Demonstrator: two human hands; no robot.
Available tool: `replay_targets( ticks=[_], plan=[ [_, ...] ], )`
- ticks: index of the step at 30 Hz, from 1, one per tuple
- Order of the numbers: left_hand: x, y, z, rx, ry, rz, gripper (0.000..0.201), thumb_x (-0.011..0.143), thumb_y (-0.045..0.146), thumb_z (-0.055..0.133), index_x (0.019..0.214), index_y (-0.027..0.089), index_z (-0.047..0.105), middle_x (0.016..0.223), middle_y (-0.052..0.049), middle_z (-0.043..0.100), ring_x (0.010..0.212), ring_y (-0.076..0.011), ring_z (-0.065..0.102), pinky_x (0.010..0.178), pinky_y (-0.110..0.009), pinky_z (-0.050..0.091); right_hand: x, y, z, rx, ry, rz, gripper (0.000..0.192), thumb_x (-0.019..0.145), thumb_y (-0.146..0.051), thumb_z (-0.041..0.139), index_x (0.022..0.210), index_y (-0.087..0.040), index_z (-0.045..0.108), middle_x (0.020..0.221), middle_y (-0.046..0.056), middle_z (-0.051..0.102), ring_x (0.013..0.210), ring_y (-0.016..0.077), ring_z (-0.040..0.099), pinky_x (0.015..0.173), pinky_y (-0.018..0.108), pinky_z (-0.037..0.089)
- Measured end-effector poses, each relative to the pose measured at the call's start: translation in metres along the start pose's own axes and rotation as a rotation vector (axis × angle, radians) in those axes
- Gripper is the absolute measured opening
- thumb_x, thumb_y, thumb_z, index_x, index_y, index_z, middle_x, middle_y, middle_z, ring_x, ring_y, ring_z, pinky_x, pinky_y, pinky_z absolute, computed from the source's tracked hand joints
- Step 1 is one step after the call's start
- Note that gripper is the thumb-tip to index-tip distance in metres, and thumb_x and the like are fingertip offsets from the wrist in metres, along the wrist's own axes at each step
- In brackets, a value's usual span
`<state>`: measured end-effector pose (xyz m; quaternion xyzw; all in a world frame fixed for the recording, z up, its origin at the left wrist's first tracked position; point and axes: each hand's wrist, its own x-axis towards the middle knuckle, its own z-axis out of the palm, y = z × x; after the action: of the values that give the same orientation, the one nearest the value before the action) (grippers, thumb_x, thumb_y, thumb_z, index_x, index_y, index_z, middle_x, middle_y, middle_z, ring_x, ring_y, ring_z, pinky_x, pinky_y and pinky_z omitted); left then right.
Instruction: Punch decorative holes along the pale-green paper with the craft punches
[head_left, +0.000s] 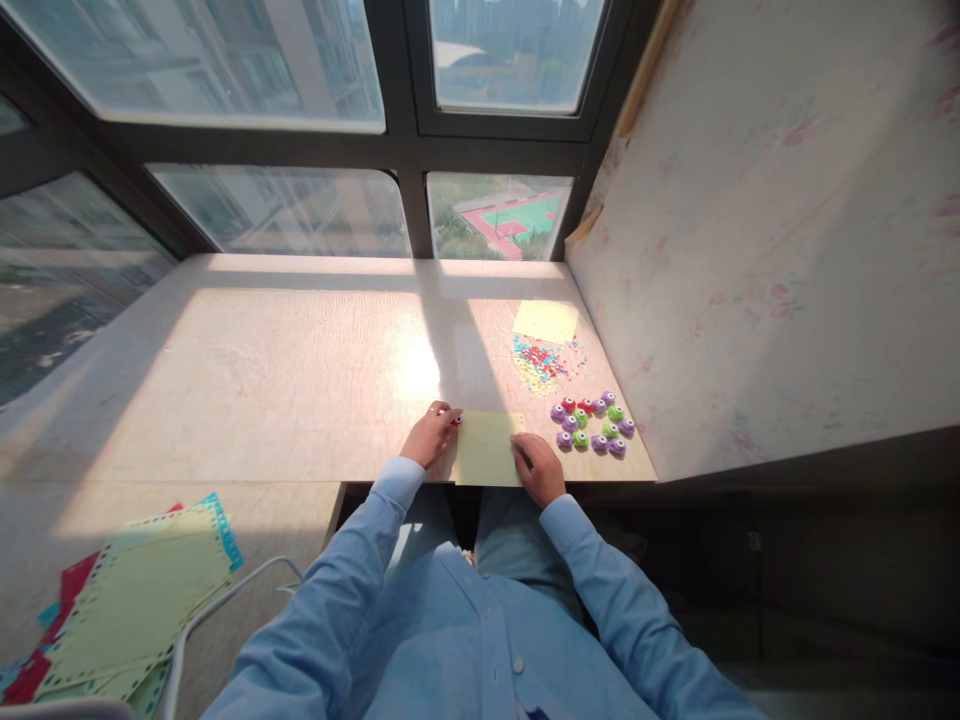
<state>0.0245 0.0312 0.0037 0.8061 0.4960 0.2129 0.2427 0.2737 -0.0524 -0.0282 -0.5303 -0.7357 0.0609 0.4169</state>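
A pale yellow sheet of paper [489,450] lies at the front edge of the sill in front of me. My left hand [430,435] is closed on a small red craft punch [457,420] at the sheet's upper left edge; the fingers partly cover it. At the right edge of the sheet, my right hand [538,467] grips the paper with bent fingers. Several purple, green and red craft punches [592,424] sit in a group to the right of that hand.
Behind the punches lies a scatter of red, blue and yellow paper bits [541,360], with a yellow paper piece [546,321] beyond. Coloured sheets with punched edges [142,590] are stacked at lower left, beside a white curved tube [225,600]. Windows and a papered wall [750,250] border the sill.
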Motion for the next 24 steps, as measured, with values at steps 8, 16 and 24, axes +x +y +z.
replay_targets(
  ticks=[8, 16, 24],
  plan=[
    [-0.01, -0.002, -0.01, -0.21, 0.195, -0.107, 0.033, 0.08, 0.013, 0.052, 0.109, 0.018, 0.065, 0.109, -0.009, 0.055, 0.096, -0.0177, 0.059, 0.082, -0.032, 0.055, 0.0, -0.001, 0.0, 0.039, -0.01, 0.043, 0.025, 0.09, -0.017, 0.046, 0.106, -0.019, 0.064, 0.106, 0.008, 0.068, 0.105, 0.0201, 0.061, 0.096, 0.039, 0.052],
    [-0.042, 0.049, 0.005, -0.647, 0.335, -0.405, 0.033, 0.078, 0.039, 0.065, 0.099, 0.016, 0.057, 0.092, -0.007, 0.067, 0.079, -0.0179, 0.066, 0.066, -0.029, 0.054, 0.0, -0.009, -0.013, 0.327, 0.085, 0.311, 0.026, 0.088, -0.029, 0.051, 0.104, -0.018, 0.068, 0.11, 0.01, 0.067, 0.108, 0.0214, 0.061, 0.099, 0.042, 0.05],
    [-0.05, 0.105, 0.052, -0.516, 0.368, -0.174, 0.019, 0.078, 0.024, 0.067, 0.093, 0.019, 0.056, 0.089, -0.003, 0.061, 0.076, -0.0139, 0.061, 0.071, -0.028, 0.052, -0.007, -0.061, -0.026, 0.783, -0.151, 0.732, 0.048, 0.085, -0.054, 0.057, 0.115, -0.016, 0.059, 0.109, 0.012, 0.067, 0.09, 0.0208, 0.068, 0.071, 0.032, 0.059]
  ],
)
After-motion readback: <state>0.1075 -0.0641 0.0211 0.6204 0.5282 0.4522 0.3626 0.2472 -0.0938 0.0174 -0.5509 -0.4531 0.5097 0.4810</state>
